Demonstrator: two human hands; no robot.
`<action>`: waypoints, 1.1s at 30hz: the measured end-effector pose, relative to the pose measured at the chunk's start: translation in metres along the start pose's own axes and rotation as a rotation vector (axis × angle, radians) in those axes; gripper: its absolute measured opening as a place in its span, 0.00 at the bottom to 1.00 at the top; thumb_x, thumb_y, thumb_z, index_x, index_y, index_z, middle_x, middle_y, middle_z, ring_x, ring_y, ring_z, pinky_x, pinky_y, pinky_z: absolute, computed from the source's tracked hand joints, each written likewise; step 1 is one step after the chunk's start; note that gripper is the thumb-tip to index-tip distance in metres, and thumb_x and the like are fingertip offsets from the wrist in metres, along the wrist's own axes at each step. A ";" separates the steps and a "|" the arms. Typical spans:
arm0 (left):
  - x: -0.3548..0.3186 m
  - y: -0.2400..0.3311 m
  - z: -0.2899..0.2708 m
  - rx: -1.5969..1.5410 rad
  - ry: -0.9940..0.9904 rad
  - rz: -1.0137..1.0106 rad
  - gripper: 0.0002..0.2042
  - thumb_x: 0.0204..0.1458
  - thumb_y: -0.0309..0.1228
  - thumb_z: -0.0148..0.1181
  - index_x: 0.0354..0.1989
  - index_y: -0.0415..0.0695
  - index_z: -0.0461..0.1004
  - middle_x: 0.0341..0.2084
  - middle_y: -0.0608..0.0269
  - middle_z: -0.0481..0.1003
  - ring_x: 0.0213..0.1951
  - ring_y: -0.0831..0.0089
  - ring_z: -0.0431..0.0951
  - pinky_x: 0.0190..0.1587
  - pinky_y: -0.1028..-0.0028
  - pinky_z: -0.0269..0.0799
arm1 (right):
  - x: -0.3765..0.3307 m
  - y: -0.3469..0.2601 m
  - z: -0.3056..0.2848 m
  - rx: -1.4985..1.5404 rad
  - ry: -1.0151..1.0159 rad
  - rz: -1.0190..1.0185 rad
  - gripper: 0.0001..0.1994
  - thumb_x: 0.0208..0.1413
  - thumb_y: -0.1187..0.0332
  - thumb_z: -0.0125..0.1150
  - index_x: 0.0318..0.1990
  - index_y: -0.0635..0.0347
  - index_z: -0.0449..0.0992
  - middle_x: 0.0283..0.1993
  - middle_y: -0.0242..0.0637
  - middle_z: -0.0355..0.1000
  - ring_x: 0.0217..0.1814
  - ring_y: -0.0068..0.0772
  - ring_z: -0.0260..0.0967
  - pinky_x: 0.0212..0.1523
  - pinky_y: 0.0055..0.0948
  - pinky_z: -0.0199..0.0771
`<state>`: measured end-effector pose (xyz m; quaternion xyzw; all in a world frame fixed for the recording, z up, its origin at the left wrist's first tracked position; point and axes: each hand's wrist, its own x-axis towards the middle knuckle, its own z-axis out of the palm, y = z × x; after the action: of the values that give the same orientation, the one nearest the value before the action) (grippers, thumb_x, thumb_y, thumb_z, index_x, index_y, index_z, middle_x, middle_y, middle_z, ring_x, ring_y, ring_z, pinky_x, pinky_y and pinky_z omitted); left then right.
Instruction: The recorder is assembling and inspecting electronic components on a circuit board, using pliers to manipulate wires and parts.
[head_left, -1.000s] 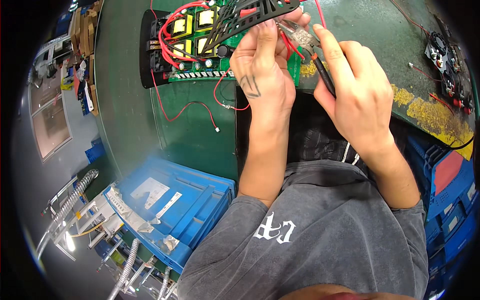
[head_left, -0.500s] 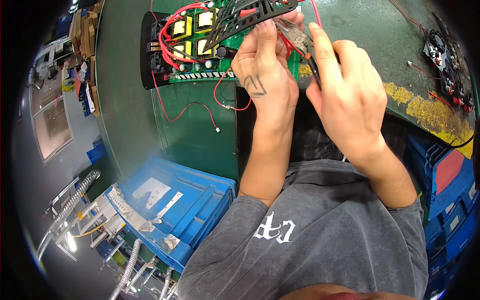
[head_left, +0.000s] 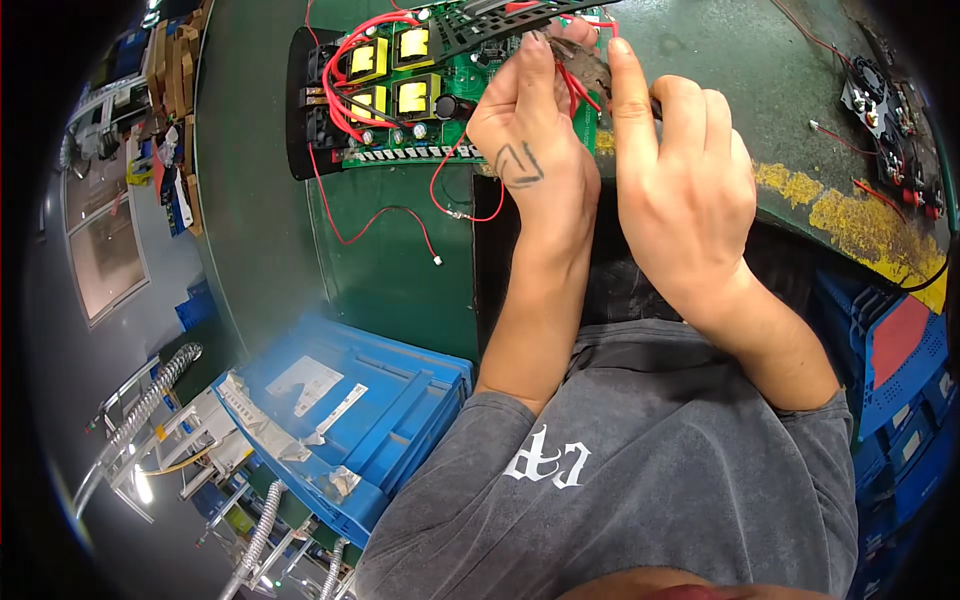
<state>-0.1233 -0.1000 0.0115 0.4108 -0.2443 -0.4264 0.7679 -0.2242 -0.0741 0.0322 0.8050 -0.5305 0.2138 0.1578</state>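
Observation:
A green circuit board (head_left: 420, 120) with yellow transformers and looped red wires lies on the green bench, a black perforated bracket (head_left: 500, 22) across its far edge. My left hand (head_left: 530, 150), a triangle mark on its back, pinches red wires (head_left: 572, 95) at the board's right end. My right hand (head_left: 685, 190) is pressed against it from the right, index finger stretched upward. It is closed round a small dark-handled tool whose brownish head (head_left: 588, 65) shows between the two hands. The fingertips hide where the tool meets the wires.
A loose red wire with a white tip (head_left: 436, 260) trails off the board toward me. A blue plastic crate (head_left: 370, 420) stands below left, blue bins (head_left: 900, 370) at right. Another small board with wires (head_left: 885, 110) lies far right, beside worn yellow paint (head_left: 830, 210).
Both hands have moved a little farther up the board together. My right hand has turned, so its back faces me and its index finger points up.

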 end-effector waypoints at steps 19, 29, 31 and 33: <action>0.009 0.009 -0.009 0.077 -0.071 -0.102 0.12 0.67 0.34 0.60 0.41 0.36 0.81 0.37 0.56 0.83 0.37 0.74 0.83 0.41 0.76 0.79 | 0.005 0.019 -0.011 0.428 -0.083 0.044 0.30 0.48 0.76 0.65 0.63 0.56 0.75 0.39 0.34 0.70 0.39 0.37 0.72 0.41 0.34 0.76; 0.005 0.004 -0.010 -0.019 0.000 -0.065 0.12 0.67 0.32 0.59 0.40 0.33 0.79 0.35 0.54 0.83 0.37 0.69 0.83 0.44 0.71 0.81 | 0.003 0.018 -0.009 0.625 -0.133 0.100 0.31 0.49 0.75 0.66 0.65 0.55 0.73 0.43 0.38 0.71 0.42 0.42 0.73 0.44 0.37 0.75; 0.004 0.005 -0.011 -0.031 -0.020 -0.061 0.12 0.67 0.32 0.58 0.40 0.33 0.79 0.35 0.51 0.82 0.37 0.68 0.83 0.45 0.70 0.81 | 0.004 0.020 -0.010 0.664 -0.147 0.102 0.31 0.49 0.76 0.66 0.65 0.55 0.73 0.43 0.39 0.71 0.42 0.43 0.73 0.44 0.38 0.75; 0.004 0.006 -0.012 -0.036 -0.051 -0.053 0.14 0.67 0.34 0.58 0.43 0.31 0.77 0.36 0.47 0.82 0.39 0.64 0.83 0.49 0.67 0.81 | 0.004 0.020 -0.010 0.703 -0.159 0.102 0.31 0.50 0.76 0.66 0.65 0.55 0.73 0.43 0.39 0.71 0.42 0.44 0.73 0.44 0.38 0.75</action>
<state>-0.1094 -0.0965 0.0104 0.3924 -0.2450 -0.4613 0.7571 -0.2433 -0.0803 0.0437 0.7967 -0.4748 0.3272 -0.1811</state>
